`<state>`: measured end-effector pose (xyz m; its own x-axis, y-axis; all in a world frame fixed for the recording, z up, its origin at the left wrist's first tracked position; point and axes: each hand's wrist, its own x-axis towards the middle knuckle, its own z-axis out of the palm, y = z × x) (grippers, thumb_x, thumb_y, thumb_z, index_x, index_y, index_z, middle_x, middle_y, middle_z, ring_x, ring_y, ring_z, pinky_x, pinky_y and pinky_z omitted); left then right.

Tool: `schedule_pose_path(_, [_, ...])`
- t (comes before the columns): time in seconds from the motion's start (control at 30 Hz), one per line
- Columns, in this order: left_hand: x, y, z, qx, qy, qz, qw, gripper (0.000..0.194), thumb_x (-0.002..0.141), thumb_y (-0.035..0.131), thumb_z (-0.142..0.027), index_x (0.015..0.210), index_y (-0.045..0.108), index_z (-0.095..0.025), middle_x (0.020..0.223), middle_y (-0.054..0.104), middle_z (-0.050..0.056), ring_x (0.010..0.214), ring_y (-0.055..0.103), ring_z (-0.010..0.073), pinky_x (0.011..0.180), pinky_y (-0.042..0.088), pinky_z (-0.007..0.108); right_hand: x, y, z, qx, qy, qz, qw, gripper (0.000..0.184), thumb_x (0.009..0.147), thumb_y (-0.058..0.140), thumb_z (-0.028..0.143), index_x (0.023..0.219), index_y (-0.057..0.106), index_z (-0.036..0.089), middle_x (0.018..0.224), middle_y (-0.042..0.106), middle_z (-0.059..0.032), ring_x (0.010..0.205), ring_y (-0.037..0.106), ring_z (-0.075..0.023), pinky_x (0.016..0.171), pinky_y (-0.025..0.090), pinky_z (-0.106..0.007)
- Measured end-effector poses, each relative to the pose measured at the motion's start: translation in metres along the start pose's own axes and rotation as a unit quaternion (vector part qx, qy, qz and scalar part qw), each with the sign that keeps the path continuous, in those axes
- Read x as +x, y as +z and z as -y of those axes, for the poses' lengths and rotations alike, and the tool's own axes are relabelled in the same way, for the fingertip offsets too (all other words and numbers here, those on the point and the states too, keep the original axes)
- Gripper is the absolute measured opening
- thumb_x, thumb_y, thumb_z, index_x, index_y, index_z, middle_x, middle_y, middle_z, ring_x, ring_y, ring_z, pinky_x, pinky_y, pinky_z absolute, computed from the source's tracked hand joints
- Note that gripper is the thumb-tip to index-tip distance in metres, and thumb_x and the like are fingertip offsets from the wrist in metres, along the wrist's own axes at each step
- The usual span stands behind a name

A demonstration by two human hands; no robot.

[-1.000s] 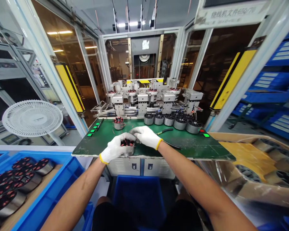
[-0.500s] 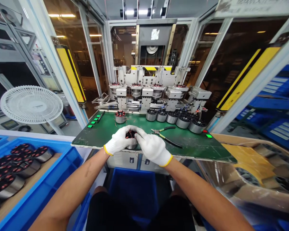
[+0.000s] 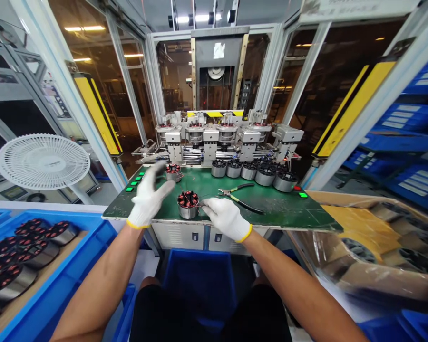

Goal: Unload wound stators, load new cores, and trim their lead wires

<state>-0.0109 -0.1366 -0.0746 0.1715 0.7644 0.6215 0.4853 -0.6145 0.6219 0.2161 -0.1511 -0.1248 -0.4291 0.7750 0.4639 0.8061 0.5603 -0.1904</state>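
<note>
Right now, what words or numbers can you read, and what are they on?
White sign, top right: Chinese characters, cut off and too blurred to read.
White labels on the blue crates: too small to read.
White paper on the grey machine panel: nothing readable.

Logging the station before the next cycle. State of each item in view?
Left hand: gloved, open, raised above the bench.
Right hand: gloved, fingers curled, beside the stator.
Wound stator: upright near the edge of the green bench.
Pliers: lying on the bench, handles spread.
Green buttons: lit.
</note>
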Motion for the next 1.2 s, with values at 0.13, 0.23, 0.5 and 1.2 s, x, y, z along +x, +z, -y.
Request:
schedule_pose_path(0.13, [-0.024, 0.006, -0.028, 0.250, 0.215, 0.176, 0.928, 0.030, 0.088, 0.048, -0.024, 0.116, 0.056, -0.024, 0.113, 0.064, 0.006, 0.098, 0.060, 0.0224, 0.085, 0.046, 0.037, 0.000, -0.002, -0.001, 0.032, -0.010, 0.007, 0.999, 0.027, 0.095, 0.044, 0.028, 0.109, 0.063, 0.016, 0.100, 0.069, -0.0071, 0.090, 0.063, -0.0176, 0.080, 0.042, -0.027])
schedule_pose_path(0.23, [-0.040, 0.029, -0.039, 0.381, 0.289, 0.289, 0.829, 0.033, 0.089, 0.038, -0.013, 0.117, 0.055, -0.018, 0.106, 0.064, 0.011, 0.085, 0.061, 0.0224, 0.069, 0.046, 0.036, 0.000, -0.002, -0.002, 0.055, -0.016, 0.004, 0.998, 0.027, 0.095, 0.043, 0.025, 0.110, 0.063, 0.016, 0.102, 0.068, -0.0065, 0.092, 0.062, -0.0171, 0.081, 0.042, -0.026])
schedule_pose_path(0.5, [-0.049, 0.036, -0.033, 0.452, 0.291, 0.314, 0.782, 0.025, 0.089, 0.037, -0.010, 0.103, 0.057, -0.016, 0.089, 0.060, 0.010, 0.077, 0.057, 0.0214, 0.060, 0.044, 0.033, -0.004, -0.009, 0.007, -0.038, -0.011, 0.006, 0.999, 0.029, 0.095, 0.038, 0.024, 0.113, 0.060, 0.018, 0.098, 0.066, -0.0066, 0.083, 0.061, -0.0181, 0.074, 0.040, -0.028])
schedule_pose_path(1.2, [-0.048, -0.001, -0.031, 0.126, 0.040, 0.183, 0.974, 0.027, 0.091, 0.038, -0.022, 0.104, 0.062, -0.023, 0.091, 0.071, 0.000, 0.082, 0.065, 0.0141, 0.075, 0.050, 0.024, 0.004, -0.007, 0.025, -0.170, 0.034, 0.074, 0.982, 0.023, 0.090, 0.037, 0.023, 0.098, 0.058, 0.020, 0.087, 0.063, -0.0094, 0.078, 0.062, -0.0257, 0.065, 0.039, -0.033])
